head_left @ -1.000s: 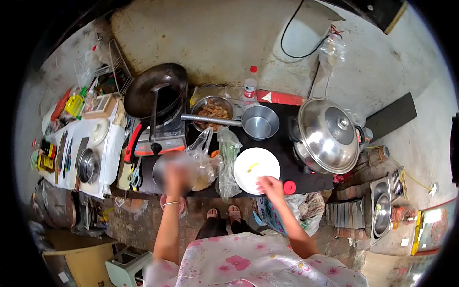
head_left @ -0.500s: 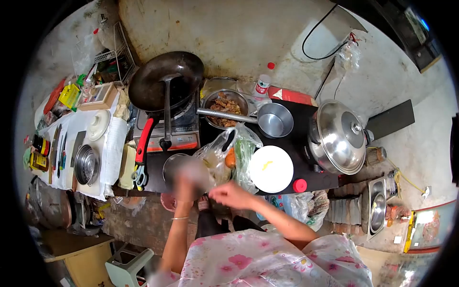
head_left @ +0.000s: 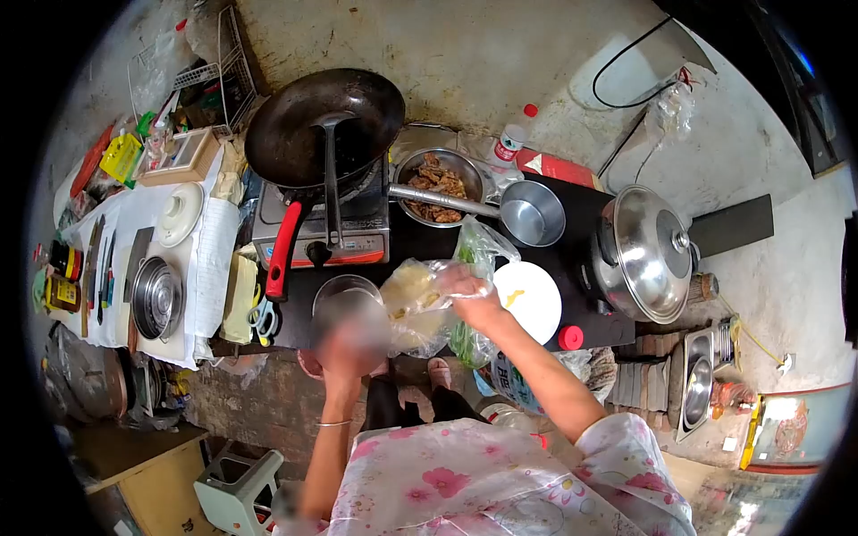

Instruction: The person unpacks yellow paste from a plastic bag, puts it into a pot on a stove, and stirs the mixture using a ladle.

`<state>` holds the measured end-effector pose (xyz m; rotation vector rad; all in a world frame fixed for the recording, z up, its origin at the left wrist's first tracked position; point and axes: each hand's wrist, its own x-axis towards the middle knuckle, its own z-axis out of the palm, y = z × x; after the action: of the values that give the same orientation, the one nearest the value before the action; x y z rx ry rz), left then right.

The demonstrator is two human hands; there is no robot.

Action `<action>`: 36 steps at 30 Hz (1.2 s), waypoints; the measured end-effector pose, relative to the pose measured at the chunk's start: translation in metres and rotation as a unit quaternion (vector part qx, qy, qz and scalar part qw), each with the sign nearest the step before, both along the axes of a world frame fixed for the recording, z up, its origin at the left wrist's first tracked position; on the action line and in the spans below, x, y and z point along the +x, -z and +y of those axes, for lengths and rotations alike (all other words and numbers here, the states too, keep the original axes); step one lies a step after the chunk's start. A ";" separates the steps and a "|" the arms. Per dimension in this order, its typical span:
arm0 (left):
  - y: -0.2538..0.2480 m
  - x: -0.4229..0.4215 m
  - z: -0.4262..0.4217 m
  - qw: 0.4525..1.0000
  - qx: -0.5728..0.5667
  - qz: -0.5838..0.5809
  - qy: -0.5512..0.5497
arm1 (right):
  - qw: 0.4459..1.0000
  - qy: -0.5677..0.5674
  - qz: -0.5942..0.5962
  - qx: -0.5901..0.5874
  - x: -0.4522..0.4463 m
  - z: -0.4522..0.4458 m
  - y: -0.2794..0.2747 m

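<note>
My right hand [head_left: 469, 288] is closed on the edge of a clear plastic bag [head_left: 420, 295] with something pale yellow inside. My left hand [head_left: 350, 347] is beside a round metal bowl [head_left: 347, 286] at the counter's front edge; a blur hides its fingers, so its grip cannot be made out. Just right of the bag lies a second clear bag [head_left: 478, 243] with green vegetables [head_left: 466, 343]. Behind my right forearm is a white plate [head_left: 536, 299] with a few yellow bits on it.
A wok [head_left: 295, 125] with a ladle [head_left: 332, 192] sits on a portable stove [head_left: 366, 248]. Behind are a bowl of brown food [head_left: 438, 183] and a long-handled saucepan [head_left: 533, 214]. A lidded steel pot [head_left: 652, 255] stands right; knives [head_left: 138, 255] and scissors [head_left: 263, 314] lie left.
My right hand has moved up and right and now grips the bag, which is lifted and spread. The carrot is out of sight. The whole view has shifted slightly.
</note>
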<state>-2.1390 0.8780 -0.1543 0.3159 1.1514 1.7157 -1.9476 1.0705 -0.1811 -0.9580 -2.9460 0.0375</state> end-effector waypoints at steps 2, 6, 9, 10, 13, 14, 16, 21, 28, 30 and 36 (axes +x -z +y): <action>0.004 0.003 -0.006 1.000 0.009 0.003 0.003 | 0.986 0.067 0.104 -0.109 -0.004 -0.009 -0.059; 0.003 0.003 -0.009 0.997 0.023 0.062 0.037 | 0.962 0.021 0.054 -0.266 -0.030 -0.025 -0.070; -0.004 0.002 -0.009 0.989 0.009 0.137 0.050 | 0.958 0.020 -0.075 -0.275 -0.046 -0.026 -0.049; -0.009 0.000 -0.010 0.989 0.007 0.136 0.048 | 0.963 -0.022 -0.071 -0.258 -0.044 -0.028 -0.047; -0.022 0.001 -0.009 0.976 0.000 0.210 0.058 | 0.965 -0.014 0.033 -0.261 -0.036 -0.036 -0.066; -0.024 0.001 -0.011 0.977 -0.004 0.202 0.069 | 0.964 -0.014 0.032 -0.264 -0.039 -0.039 -0.067; -0.027 0.002 -0.009 0.977 -0.004 0.196 0.080 | 0.948 0.011 -0.044 -0.316 -0.053 -0.041 -0.069; -0.024 0.001 -0.007 0.970 0.017 0.228 0.080 | 0.921 0.056 0.021 -0.384 -0.049 -0.022 -0.034; -0.021 0.004 -0.001 0.971 0.071 0.206 0.095 | 0.605 0.295 0.338 -0.658 -0.047 -0.025 -0.134; -0.027 0.007 0.001 0.978 0.043 0.176 0.104 | 0.584 0.272 0.349 -0.680 -0.045 -0.023 -0.159; -0.025 0.025 0.020 0.928 0.056 0.315 0.190 | 0.587 0.188 0.388 -0.685 -0.025 -0.019 -0.238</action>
<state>-2.1138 0.8976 -0.1297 1.1486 1.3291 1.3627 -1.9727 1.0512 0.0569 -1.0508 -1.3714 2.1972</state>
